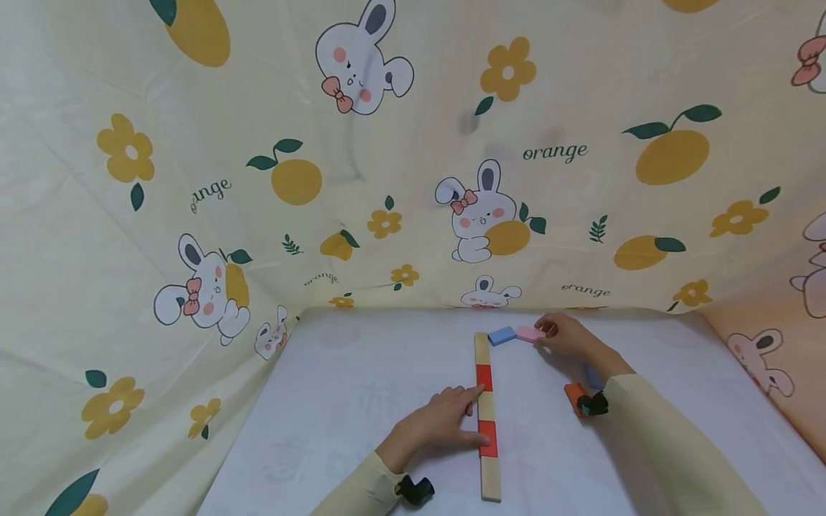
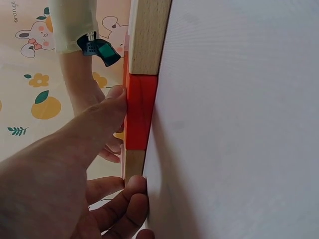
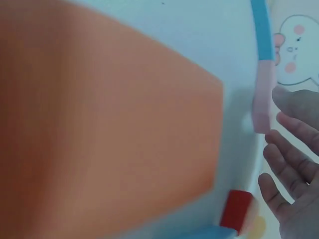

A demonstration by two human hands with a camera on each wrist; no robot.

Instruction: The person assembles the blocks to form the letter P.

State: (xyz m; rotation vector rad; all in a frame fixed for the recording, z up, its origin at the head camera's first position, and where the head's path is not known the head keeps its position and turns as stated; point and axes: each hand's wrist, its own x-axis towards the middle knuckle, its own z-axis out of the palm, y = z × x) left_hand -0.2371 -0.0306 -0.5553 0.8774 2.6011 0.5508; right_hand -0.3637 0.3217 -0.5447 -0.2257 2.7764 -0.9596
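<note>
A straight row of wooden blocks runs away from the person, plain wood (image 1: 490, 479) alternating with red (image 1: 492, 448). My left hand (image 1: 435, 421) lies at its left side, index fingertip at the far red block (image 1: 484, 376) and thumb at the nearer one. In the left wrist view that thumb (image 2: 117, 94) rests against a red block (image 2: 139, 112). From the row's far end, a blue block (image 1: 502, 336) and a pink block (image 1: 528, 334) extend rightward, end to end. My right hand (image 1: 571, 338) is at the pink block's right end, fingers loosely spread in the right wrist view.
An orange block (image 1: 573, 398) lies near the right wrist, with a blue block (image 1: 595, 376) partly hidden behind it. In the right wrist view a red block (image 3: 237, 211) shows low down. A patterned cloth (image 1: 413, 236) rises behind the white table (image 1: 361, 373).
</note>
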